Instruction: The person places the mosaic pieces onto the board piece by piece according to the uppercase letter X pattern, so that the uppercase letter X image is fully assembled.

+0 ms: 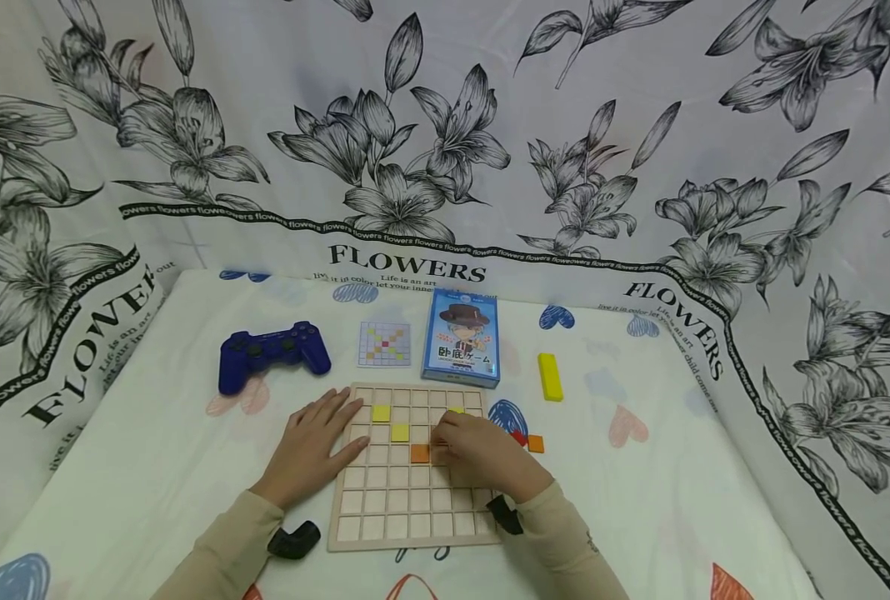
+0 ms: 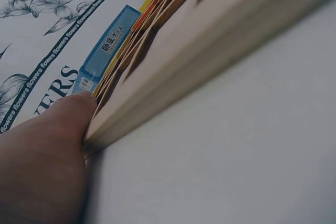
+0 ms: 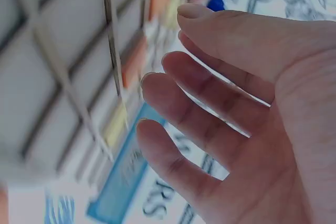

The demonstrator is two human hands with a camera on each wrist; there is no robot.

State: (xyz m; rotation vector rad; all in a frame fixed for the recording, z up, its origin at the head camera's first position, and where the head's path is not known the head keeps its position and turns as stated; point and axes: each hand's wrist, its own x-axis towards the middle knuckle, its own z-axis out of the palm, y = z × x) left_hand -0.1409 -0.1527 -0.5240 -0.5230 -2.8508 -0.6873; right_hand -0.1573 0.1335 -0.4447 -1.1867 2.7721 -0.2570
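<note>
The gridded board (image 1: 373,502) lies flat on the patterned cloth, square in front of the person. It looks like thin, pale wood, so probably light and stiff, and likely to slide if nudged. Its raised rim is the place to hold it; the left hand (image 1: 306,450) rests there from nine to ten o'clock, fingers spread and relaxed, gripping nothing.

The right hand (image 1: 478,447) hovers over the board's three o'clock side. In the right wrist view its fingers are loosely curved and apart, with no tile visible between them.

Toward eleven o'clock of the board's middle sit two yellow tiles (image 1: 400,432), with an orange tile (image 1: 420,454) just off centre toward twelve. They seem small, hard, smooth and light, hence easily flicked askew. Seated ones are best pinched or pressed at an edge; the loose orange tile (image 1: 536,444), near three o'clock beyond the rim, can be taken by opposite sides.
</note>
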